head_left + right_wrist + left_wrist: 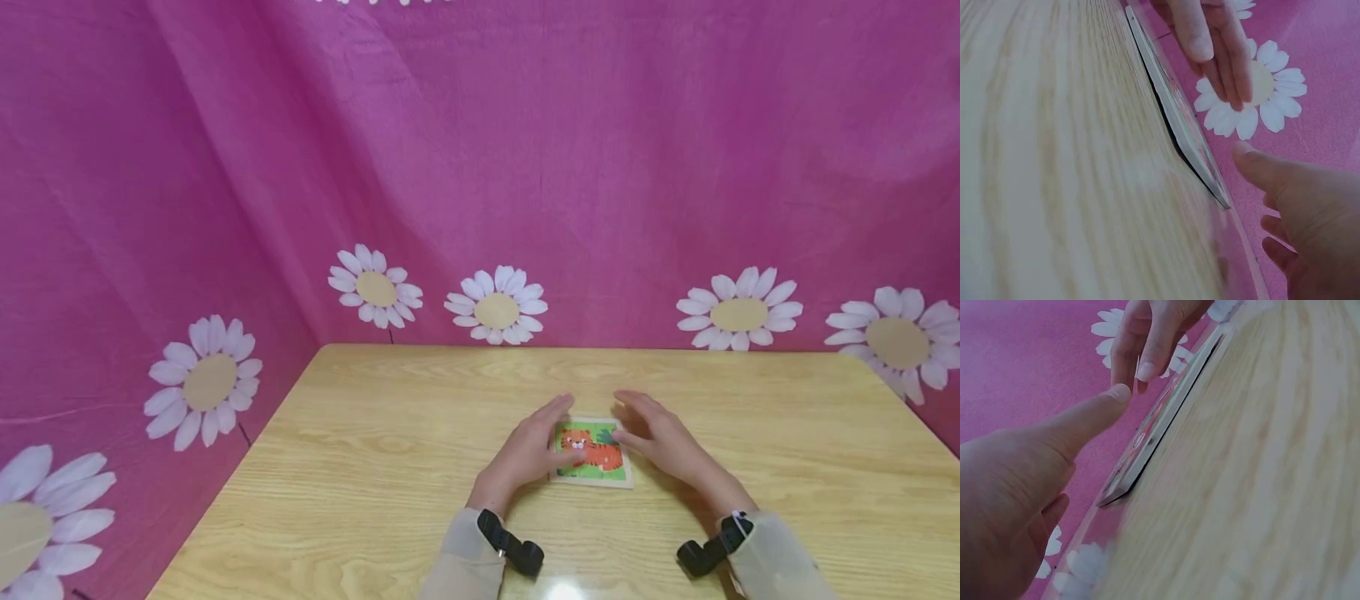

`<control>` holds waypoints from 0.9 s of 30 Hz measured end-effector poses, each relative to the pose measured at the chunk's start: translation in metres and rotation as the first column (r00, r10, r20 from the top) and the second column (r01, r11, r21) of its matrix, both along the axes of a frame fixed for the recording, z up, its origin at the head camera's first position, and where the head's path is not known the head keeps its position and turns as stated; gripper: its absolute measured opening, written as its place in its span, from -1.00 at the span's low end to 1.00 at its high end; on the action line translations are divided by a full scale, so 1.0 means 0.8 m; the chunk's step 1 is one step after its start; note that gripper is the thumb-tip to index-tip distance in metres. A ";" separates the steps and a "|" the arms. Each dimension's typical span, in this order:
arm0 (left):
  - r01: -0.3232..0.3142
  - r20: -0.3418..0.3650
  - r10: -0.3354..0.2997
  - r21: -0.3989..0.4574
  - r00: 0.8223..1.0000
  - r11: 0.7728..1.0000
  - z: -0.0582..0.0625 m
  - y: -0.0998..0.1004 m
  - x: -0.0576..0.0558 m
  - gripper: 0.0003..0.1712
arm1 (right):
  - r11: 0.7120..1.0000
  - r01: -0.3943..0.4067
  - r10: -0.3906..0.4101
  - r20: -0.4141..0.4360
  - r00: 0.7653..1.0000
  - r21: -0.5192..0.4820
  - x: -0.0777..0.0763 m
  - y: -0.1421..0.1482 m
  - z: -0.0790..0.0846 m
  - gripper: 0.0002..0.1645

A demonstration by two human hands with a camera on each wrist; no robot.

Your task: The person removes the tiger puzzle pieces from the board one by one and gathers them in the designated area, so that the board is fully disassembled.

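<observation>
A small square picture puzzle [600,458] with an orange tiger on green and a pale border lies flat on the table. My left hand [525,446] is at its left side, thumb over the picture and fingers stretched forward. On the other side my right hand [663,437] mirrors it, its thumb over the upper right of the picture. Both hands have relaxed fingers with nothing gripped. In the left wrist view the puzzle's pale edge [1147,453] shows below the left thumb [1094,415]. The right wrist view shows that edge [1175,125] beside the right thumb [1260,165].
The wood-grain table [360,467] spreads out around the hands. A pink cloth [525,167] with large white flowers hangs behind it and along the left side. Each wrist wears a black strapped camera, such as the one at the left cuff [513,546].
</observation>
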State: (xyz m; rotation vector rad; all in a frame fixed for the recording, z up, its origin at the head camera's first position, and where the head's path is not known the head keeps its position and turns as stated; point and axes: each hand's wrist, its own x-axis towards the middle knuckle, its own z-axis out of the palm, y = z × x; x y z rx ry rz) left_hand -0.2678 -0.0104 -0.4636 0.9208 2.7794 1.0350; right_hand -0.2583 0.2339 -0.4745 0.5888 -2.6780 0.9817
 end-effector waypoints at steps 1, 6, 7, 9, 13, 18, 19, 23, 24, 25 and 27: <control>-0.001 -0.003 0.001 -0.008 1.000 1.000 -0.001 0.001 0.000 -0.02 | 1.000 -0.007 0.007 0.000 1.000 0.004 0.000 -0.001 -0.001 -0.23; 0.002 -0.006 -0.002 -0.056 1.000 0.998 -0.004 0.004 0.000 -0.05 | 0.999 -0.021 0.021 -0.004 1.000 0.024 -0.001 -0.004 -0.002 -0.29; 0.003 -0.005 -0.003 -0.063 1.000 0.998 -0.004 0.004 -0.001 -0.06 | 0.999 -0.025 0.025 -0.008 1.000 0.030 -0.001 -0.005 -0.002 -0.31; 0.005 0.006 -0.004 -0.076 1.000 0.997 -0.005 0.005 -0.001 -0.07 | 0.999 -0.035 0.035 -0.017 0.999 0.039 -0.001 -0.006 -0.002 -0.35; 0.006 0.026 -0.004 -0.093 1.000 0.996 -0.006 0.007 -0.002 -0.08 | 0.997 -0.059 0.061 -0.036 0.997 0.054 -0.002 -0.008 -0.002 -0.42; 0.017 0.039 -0.013 -0.109 0.999 0.994 -0.008 0.008 -0.004 -0.14 | 0.994 -0.067 0.071 -0.050 0.996 0.083 -0.004 -0.009 0.001 -0.51; 0.022 0.042 -0.017 -0.111 0.999 0.994 -0.008 0.008 -0.004 -0.15 | 0.994 -0.067 0.072 -0.047 0.996 0.089 -0.004 -0.009 0.001 -0.53; 0.040 0.037 -0.035 -0.133 0.999 0.990 -0.008 0.008 -0.004 -0.20 | 0.992 -0.077 0.080 -0.022 0.997 0.100 -0.005 -0.008 0.003 -0.61; 0.043 0.035 -0.039 -0.137 0.999 0.990 -0.008 0.008 -0.004 -0.21 | 0.992 -0.080 0.083 -0.018 0.996 0.102 -0.005 -0.008 0.003 -0.63; 0.049 0.035 -0.044 -0.146 0.998 0.988 -0.008 0.008 -0.004 -0.22 | 0.991 -0.084 0.086 -0.014 0.996 0.101 -0.005 -0.008 0.003 -0.65; 0.057 0.031 -0.053 -0.162 0.998 0.985 -0.009 0.008 -0.004 -0.24 | 0.991 -0.091 0.092 -0.007 0.996 0.099 -0.005 -0.008 0.003 -0.68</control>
